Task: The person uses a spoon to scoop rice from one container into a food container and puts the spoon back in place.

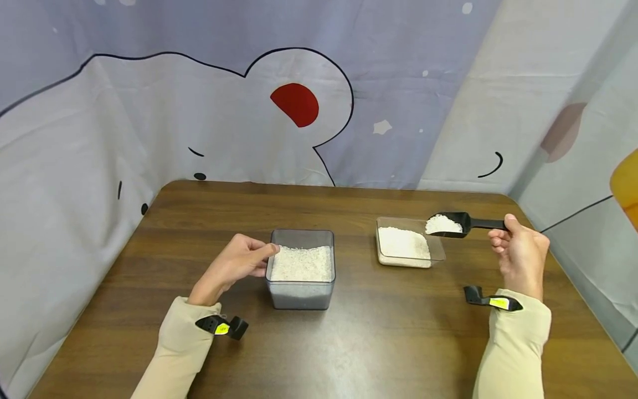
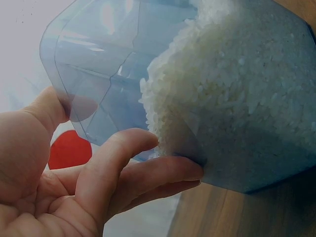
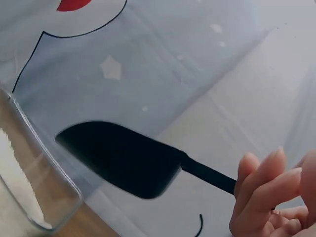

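My left hand (image 1: pixel 239 260) grips the left wall of a bluish clear square container (image 1: pixel 301 296), its thumb over the rim and fingers outside. White rice (image 2: pixel 237 84) fills much of that container. Over on the right, my right hand (image 1: pixel 520 252) holds a black scoop (image 1: pixel 466 223) by its handle. A heap of rice (image 1: pixel 442 224) lies in the scoop's bowl. The scoop hovers just above the right rim of a shallow clear tray (image 1: pixel 436 256), which also contains rice (image 1: pixel 404 244). In the right wrist view, the scoop's dark underside hides its load.
Both containers stand on a brown wooden table (image 1: pixel 374 343), with a gap of tabletop between them. A printed curtain (image 1: pixel 199 111) hangs behind the table and along its sides. Something yellow-orange (image 1: pixel 627 183) shows at the far right edge.
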Tool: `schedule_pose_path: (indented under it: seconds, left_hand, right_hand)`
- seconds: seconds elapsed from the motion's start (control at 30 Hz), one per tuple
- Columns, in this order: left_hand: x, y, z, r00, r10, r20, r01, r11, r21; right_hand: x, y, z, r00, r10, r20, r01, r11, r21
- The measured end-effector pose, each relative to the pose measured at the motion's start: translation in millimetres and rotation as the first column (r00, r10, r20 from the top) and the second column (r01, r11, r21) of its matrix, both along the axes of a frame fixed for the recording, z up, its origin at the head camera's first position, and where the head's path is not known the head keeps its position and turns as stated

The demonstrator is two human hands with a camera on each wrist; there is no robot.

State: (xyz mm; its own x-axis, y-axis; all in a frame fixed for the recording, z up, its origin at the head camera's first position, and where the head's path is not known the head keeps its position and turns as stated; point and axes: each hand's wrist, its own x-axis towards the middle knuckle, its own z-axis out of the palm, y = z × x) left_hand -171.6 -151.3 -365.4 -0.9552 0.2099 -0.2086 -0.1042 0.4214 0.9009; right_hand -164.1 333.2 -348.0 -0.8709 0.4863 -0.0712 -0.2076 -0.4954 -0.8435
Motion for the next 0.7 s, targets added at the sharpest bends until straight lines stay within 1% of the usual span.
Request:
schedule_pose_path:
  seconds: [0.07,0.13,0.23,0.37,0.5,0.63,0.7]
  left_hand:
    - [0.0,0,0.1,1.0,-0.001,0.003,0.001,1.0,0.002]
    - [0.2,0,0.3,1.0,-0.004,0.002,0.004,1.0,0.002]
    - [0.4,0,0.7,1.0,-0.009,0.0,0.009,1.0,0.009]
    - [0.3,-1,1.1,1.0,-0.013,-0.001,0.013,1.0,0.01]
    - [0.1,-1,1.1,1.0,-0.01,0.001,0.01,1.0,0.004]
    - [0.1,-1,0.6,1.0,-0.006,0.003,0.006,1.0,0.0]
    - [0.5,-1,0.4,1.0,-0.006,0.003,0.006,1.0,0.0]
  right_hand:
    - [1.0,-3,3.1,0.999,-0.03,0.03,0.028,0.996,0.082]
    - [1.4,-7,6.0,0.996,-0.065,0.066,0.052,0.983,0.176]
    - [2.6,-13,9.8,0.989,-0.112,0.098,0.078,0.951,0.299]
    - [4.6,-19,13.2,0.985,-0.154,0.082,0.107,0.905,0.412]
    - [4.8,-24,15.9,0.982,-0.179,0.054,0.13,0.863,0.489]
    - [4.2,-27,18.2,0.984,-0.172,0.05,0.123,0.853,0.508]
    - [4.0,-28,18.6,0.985,-0.165,0.054,0.116,0.856,0.504]
